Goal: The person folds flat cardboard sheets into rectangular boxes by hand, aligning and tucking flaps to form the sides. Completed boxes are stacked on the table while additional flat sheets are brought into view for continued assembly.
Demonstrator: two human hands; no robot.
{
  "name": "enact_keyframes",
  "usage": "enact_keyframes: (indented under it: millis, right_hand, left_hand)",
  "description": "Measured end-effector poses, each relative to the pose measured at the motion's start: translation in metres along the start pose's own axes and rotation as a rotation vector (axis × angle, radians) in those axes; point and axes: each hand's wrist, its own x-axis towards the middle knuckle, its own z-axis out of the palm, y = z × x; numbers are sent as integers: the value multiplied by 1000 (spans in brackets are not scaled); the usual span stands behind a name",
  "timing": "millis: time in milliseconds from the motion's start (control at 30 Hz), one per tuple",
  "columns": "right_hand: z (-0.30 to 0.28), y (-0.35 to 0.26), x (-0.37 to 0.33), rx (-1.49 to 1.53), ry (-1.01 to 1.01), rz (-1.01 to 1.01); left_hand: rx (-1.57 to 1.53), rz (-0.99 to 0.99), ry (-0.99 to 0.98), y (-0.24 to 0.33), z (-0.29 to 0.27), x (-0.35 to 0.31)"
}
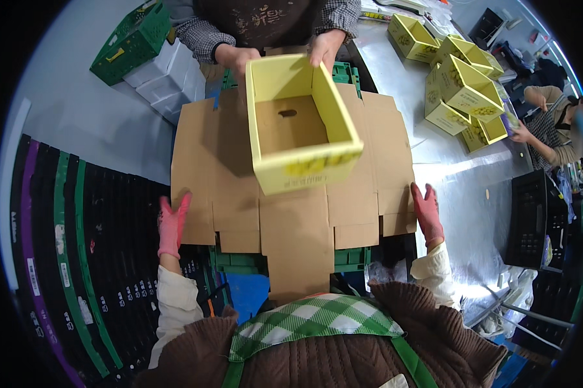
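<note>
The flattened cardboard sheet (295,220) lies across the middle, the far part of it hidden under a yellow box (308,171) that a co-worker holds above it; the print on the box's near wall is smeared, and whether the brown inside, with its dark oval hole, is the box's floor or the sheet seen through cannot be told. The co-worker is cut off at the chest, the co-worker's hands (327,48) gripping the far corners of the box. Below the sheet, green crates (353,258) show only in part. The left hand (174,226), pink-gloved, is unclenched, thumb and fingers spread at the sheet's left edge; the right hand (427,213), gloved alike, is spread at the right edge. Neither grasps anything, and actual contact with the cardboard is hard to make out. On the left, dark crate stacks (126,258) stand just beside the left hand, leaving little room outward; on the right, the steel table (463,207) stretches away from the right hand, with more yellow boxes (466,84) crowded at its far part.
</note>
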Motion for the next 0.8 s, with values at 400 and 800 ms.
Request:
enact_keyframes:
  millis: [400, 800]
  right_hand:
    - [-42, -39, -47, 237, -49, -125]
    - [-5, -117, -139, -130, 225, -848]
  left_hand:
    - [396, 258, 188, 53, -34, -33]
    - [883, 655, 12, 83, 103, -100]
